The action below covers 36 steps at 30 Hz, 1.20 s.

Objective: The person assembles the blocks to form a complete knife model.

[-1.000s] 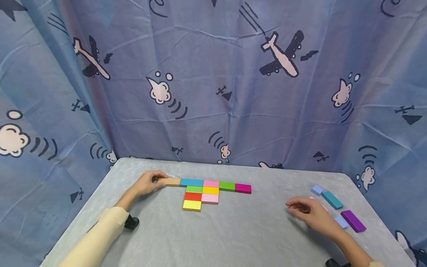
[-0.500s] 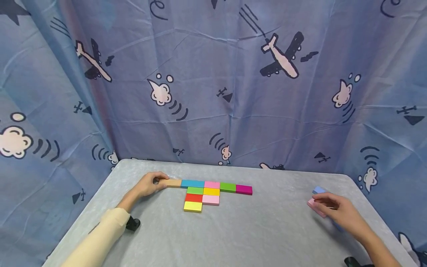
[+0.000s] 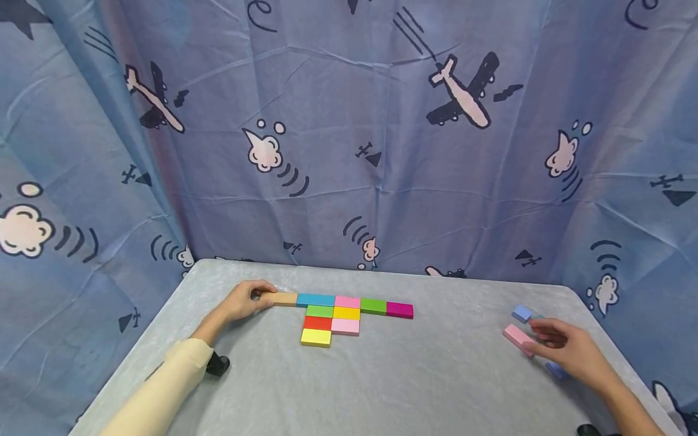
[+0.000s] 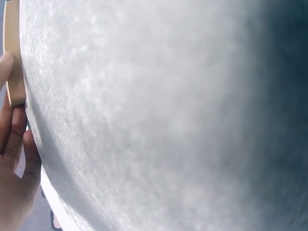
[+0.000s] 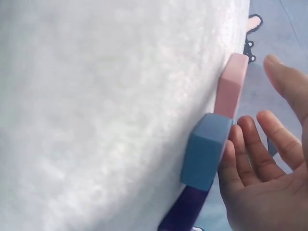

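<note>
My left hand (image 3: 242, 301) pinches the outer end of a wood-coloured block (image 3: 285, 299), which lies at the left end of a row; the left wrist view shows thumb and fingers on that block (image 4: 14, 72). Beside it in the row come a blue block (image 3: 316, 300), a pink one, a green one and a magenta block (image 3: 400, 310). Over loose blocks at the right, my right hand (image 3: 575, 354) hovers with its thumb parted from relaxed fingers, gripping nothing. Its thumb tip is close to a pink block (image 3: 515, 336); whether they touch I cannot tell.
Below the row, green, red (image 3: 317, 323), yellow and pink blocks form two short columns. Light blue blocks (image 3: 521, 313) lie near the right hand, which mostly hides a teal one. A purple block (image 5: 185, 209) shows in the right wrist view. A patterned curtain (image 3: 382, 151) hangs behind the table.
My right hand has moved right, over the loose blocks, and its thumb and fingers have drawn back from the pink block. My left hand keeps its hold on the wood-coloured block.
</note>
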Motion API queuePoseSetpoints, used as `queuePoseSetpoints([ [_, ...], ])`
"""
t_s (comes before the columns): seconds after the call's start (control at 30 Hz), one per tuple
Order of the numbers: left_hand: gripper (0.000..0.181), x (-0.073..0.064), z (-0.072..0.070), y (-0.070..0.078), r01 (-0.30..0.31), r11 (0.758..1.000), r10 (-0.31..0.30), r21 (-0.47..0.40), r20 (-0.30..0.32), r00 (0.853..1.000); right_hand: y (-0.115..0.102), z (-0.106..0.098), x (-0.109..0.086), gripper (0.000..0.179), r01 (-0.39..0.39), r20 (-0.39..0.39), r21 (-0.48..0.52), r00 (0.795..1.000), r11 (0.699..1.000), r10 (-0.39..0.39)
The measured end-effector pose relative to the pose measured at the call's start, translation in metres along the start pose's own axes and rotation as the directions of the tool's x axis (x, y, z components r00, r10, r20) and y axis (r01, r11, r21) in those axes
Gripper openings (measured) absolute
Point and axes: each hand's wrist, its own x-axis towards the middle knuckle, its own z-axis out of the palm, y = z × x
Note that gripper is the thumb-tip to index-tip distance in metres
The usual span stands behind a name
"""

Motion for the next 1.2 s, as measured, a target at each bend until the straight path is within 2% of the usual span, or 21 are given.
queuePoseSetpoints([
  [0.3,0.021,-0.001,0.000,0.000,-0.006,1.000,0.006,-0.005,-0.002,1.000,-0.001,0.008,0.002,0.066,-0.039,0.010,0.001,0.999,0.999,0.039],
  [0.67,0.020,-0.001,0.000,0.001,-0.001,1.000,0.001,-0.007,-0.010,1.000,-0.001,0.012,0.004,0.048,-0.015,0.000,-0.024,1.000,1.000,0.015],
  [0.9,0.021,0.001,-0.001,0.002,-0.013,1.000,0.013,0.001,-0.013,1.000,-0.009,0.009,0.004,0.044,-0.012,-0.004,-0.027,1.000,1.000,0.012],
  [1.0,0.020,0.000,-0.001,0.003,-0.019,1.000,0.020,0.005,-0.011,1.000,-0.016,0.010,0.005,0.042,0.011,-0.017,-0.011,1.000,1.000,-0.012],
  [1.2,0.020,-0.001,0.000,0.003,-0.013,1.000,0.013,0.006,-0.012,1.000,-0.034,0.017,0.010,0.038,0.108,-0.038,0.064,0.994,0.992,-0.105],
])
